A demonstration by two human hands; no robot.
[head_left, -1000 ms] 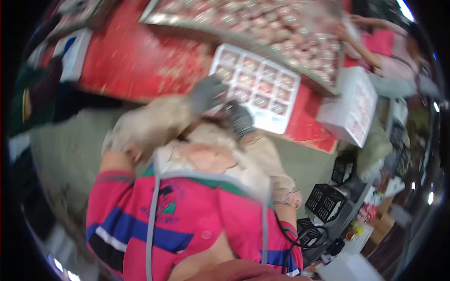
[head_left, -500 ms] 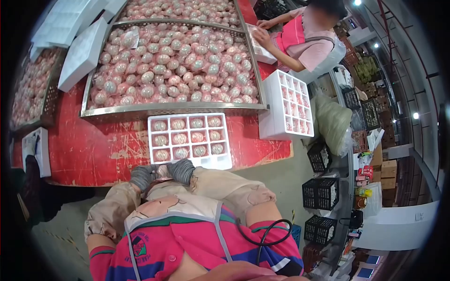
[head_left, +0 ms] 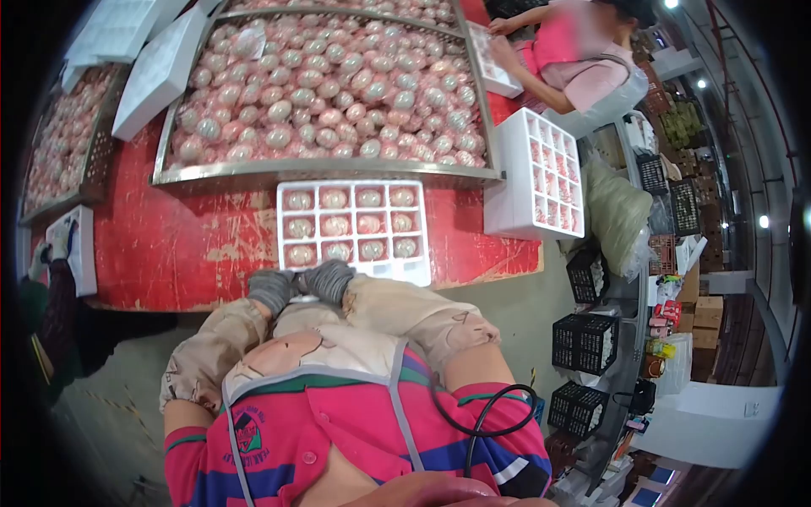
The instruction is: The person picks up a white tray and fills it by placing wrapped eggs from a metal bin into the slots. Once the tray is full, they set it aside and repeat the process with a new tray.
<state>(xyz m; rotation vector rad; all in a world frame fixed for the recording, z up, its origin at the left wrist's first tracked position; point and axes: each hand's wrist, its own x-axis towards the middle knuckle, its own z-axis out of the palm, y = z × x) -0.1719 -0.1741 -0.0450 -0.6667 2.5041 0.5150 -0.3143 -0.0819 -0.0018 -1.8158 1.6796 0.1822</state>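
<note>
Both my hands wear grey gloves and meet at the near edge of the red table. My left hand (head_left: 272, 291) is curled, and my right hand (head_left: 328, 281) bends in beside it with closed fingers. A pale bit of a wrapped egg (head_left: 303, 297) shows between them, mostly hidden by the gloves. Just beyond lies a white foam tray (head_left: 352, 211) with square compartments. Its three far rows hold greenish eggs in pinkish clear wrap, such as one egg (head_left: 334, 198). The near row's right compartments hold nothing; its left part is hidden behind my hands.
A metal-framed bin (head_left: 329, 171) full of wrapped eggs lies beyond the tray. Stacked foam trays (head_left: 511, 182) stand on the right, one filled. Another person (head_left: 583, 76) handles a tray at the far right. A gloved hand (head_left: 59, 241) touches a foam box (head_left: 83, 253) at left.
The view has shifted, so the table and trays sit higher and further right. My hands have drawn closer together, covering more of the wrapped egg. At left, another person's gloved hand shows more.
</note>
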